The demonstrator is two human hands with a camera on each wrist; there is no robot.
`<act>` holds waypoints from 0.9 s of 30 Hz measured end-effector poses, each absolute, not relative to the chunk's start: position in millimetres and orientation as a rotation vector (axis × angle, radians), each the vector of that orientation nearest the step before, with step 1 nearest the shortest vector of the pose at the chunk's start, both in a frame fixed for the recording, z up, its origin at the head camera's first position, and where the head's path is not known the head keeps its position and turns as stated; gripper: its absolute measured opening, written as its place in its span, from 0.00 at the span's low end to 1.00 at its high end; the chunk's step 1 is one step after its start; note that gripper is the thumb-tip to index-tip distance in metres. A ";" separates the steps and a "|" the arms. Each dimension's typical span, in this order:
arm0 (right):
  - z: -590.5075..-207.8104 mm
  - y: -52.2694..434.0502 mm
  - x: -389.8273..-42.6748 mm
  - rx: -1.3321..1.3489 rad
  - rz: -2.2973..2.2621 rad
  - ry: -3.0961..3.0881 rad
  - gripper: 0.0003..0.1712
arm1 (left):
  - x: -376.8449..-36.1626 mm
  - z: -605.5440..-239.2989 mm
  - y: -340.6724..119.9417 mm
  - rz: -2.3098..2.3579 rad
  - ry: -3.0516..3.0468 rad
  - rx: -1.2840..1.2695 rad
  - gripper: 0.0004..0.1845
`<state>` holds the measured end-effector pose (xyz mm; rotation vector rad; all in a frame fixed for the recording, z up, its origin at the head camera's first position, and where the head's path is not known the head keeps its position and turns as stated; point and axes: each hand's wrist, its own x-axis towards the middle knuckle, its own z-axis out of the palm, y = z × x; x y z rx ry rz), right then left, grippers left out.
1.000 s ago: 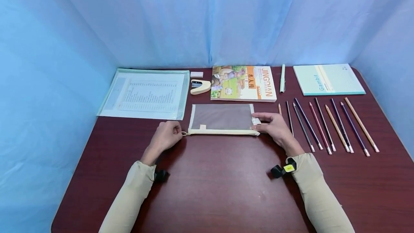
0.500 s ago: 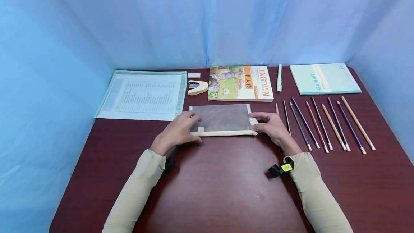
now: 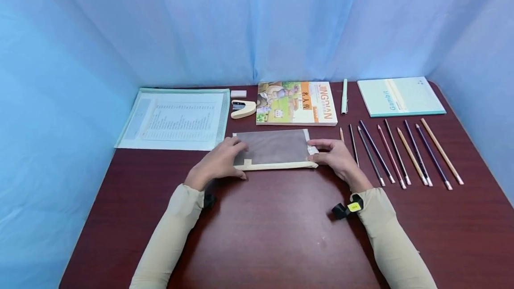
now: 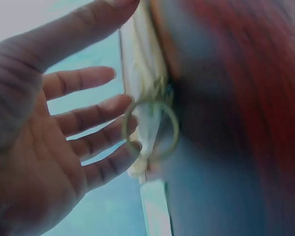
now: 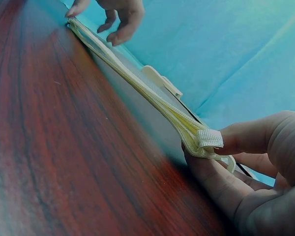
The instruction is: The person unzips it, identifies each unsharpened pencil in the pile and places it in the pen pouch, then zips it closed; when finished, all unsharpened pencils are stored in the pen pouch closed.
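Note:
A flat mesh pouch (image 3: 275, 146) with cream trim lies on the dark red table (image 3: 273, 235) in front of me. My left hand (image 3: 233, 159) covers its left end, with the fingers nearly straight against the fabric. The left wrist view shows that hand (image 4: 49, 123) beside the pouch's cream edge (image 4: 137, 59) and its metal ring pull (image 4: 173, 129). My right hand (image 3: 325, 154) pinches the white tab at the pouch's right end. Seen from the right wrist, thumb and finger of that hand (image 5: 255, 167) close on the tab (image 5: 209, 139), and the pouch (image 5: 137, 78) stretches away to the left hand (image 5: 120, 17).
Along the back stand a clear document folder (image 3: 176, 119), an eraser (image 3: 238, 93), a cream stapler (image 3: 242, 109), a picture book (image 3: 297, 103), a white pen (image 3: 344, 97) and a pale green notebook (image 3: 399, 97). Several coloured pencils (image 3: 397, 153) lie in a row right of my right hand.
My left hand moved right from the ring pull beyond the pouch's left end onto the pouch itself. The right hand kept its pinch on the tab.

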<state>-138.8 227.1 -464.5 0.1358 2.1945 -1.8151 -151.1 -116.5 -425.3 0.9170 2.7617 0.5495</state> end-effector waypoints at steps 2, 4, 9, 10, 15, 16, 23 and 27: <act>-464.7 226.0 -138.9 0.130 -1.810 2.204 0.33 | -149.9 -421.6 -126.4 0.634 2.719 0.863 0.35; -464.3 225.9 -139.2 0.128 -1.810 2.208 0.32 | -151.3 -417.1 -136.3 0.696 2.698 0.839 0.32; -463.3 226.7 -138.7 0.126 -1.821 2.188 0.33 | -157.4 -405.2 -156.1 0.946 2.707 0.867 0.20; -463.5 226.6 -138.7 0.126 -1.822 2.186 0.33 | -158.0 -404.0 -158.3 0.981 2.710 0.878 0.18; -464.6 227.3 -139.1 0.136 -1.824 2.184 0.33 | -156.6 -403.4 -151.6 0.931 2.709 0.903 0.17; -464.6 227.6 -139.2 0.141 -1.826 2.182 0.33 | -155.5 -404.1 -147.0 0.883 2.711 0.907 0.18; -464.0 228.5 -139.2 0.145 -1.827 2.185 0.33 | -149.4 -414.9 -105.2 0.490 2.757 1.050 0.29; -463.8 227.3 -139.2 0.145 -1.829 2.161 0.33 | -148.6 -422.8 -90.1 0.264 2.799 1.167 0.35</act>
